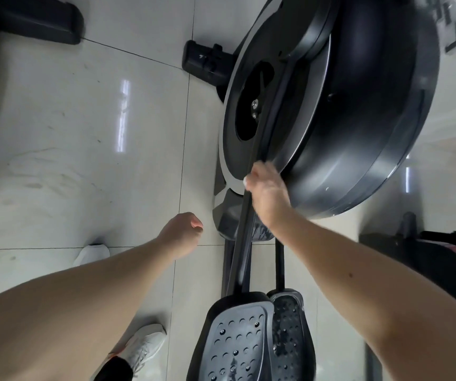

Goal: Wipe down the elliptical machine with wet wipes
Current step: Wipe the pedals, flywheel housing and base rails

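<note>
Right hand (266,188) sits just right of the frame's centre. Its fingers are curled against the rim of the elliptical machine (358,119), where the dark crank bar (244,232) meets the round flywheel housing (386,166). A small white scrap (245,182) peeks out at the hand's 9 o'clock edge and looks like the wet wipe, though motion blur hides how much of it is gripped. The left hand (185,229) hangs at 7 o'clock from the right hand, apart from the machine, with its fingers loosely curled and nothing visible in them. The housing fills the frame from 12 to 3 o'clock, and the crank bar runs from it down towards 6 o'clock. There, two studded black pedals (235,339) lie side by side, the nearer one overlapping the other. Pale glossy floor tiles (84,133) cover the 9 o'clock side. One white shoe (144,350) is at 7 o'clock, and the toe of another (92,253) is at 8 o'clock.
</note>
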A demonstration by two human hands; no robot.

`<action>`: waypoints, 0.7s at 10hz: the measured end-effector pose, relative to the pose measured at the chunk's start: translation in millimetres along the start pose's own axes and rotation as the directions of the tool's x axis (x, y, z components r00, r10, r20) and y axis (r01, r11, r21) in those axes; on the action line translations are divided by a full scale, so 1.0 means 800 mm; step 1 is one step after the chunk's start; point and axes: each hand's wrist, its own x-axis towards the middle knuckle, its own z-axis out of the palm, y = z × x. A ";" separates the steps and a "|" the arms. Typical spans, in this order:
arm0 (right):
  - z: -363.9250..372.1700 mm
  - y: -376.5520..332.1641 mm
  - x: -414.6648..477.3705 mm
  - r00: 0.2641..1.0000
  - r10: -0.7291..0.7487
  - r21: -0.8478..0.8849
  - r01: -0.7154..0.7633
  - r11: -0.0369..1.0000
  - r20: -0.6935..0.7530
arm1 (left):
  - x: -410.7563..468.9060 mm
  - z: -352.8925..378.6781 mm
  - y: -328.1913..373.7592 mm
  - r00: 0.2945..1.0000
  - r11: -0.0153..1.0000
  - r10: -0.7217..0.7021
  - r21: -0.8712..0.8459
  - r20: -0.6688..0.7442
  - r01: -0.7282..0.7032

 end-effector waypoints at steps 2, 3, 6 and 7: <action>-0.002 0.001 -0.034 0.933 -0.252 0.051 0.247 0.968 0.256 | -0.003 0.000 0.022 1.000 0.989 -0.014 -0.148 0.003 0.014; -0.037 0.019 0.058 0.981 -0.156 -0.069 0.164 0.984 0.112 | 0.007 -0.008 0.030 0.999 0.968 -0.049 -0.247 -0.009 0.045; 0.006 0.004 -0.077 0.988 -0.039 0.256 0.000 0.967 0.147 | 0.004 -0.033 0.026 0.999 0.995 -0.041 -0.094 -0.021 0.039; -0.019 0.004 -0.016 0.994 0.074 0.227 -0.090 0.970 0.075 | 0.005 -0.033 0.036 0.998 0.997 -0.041 -0.064 -0.043 0.038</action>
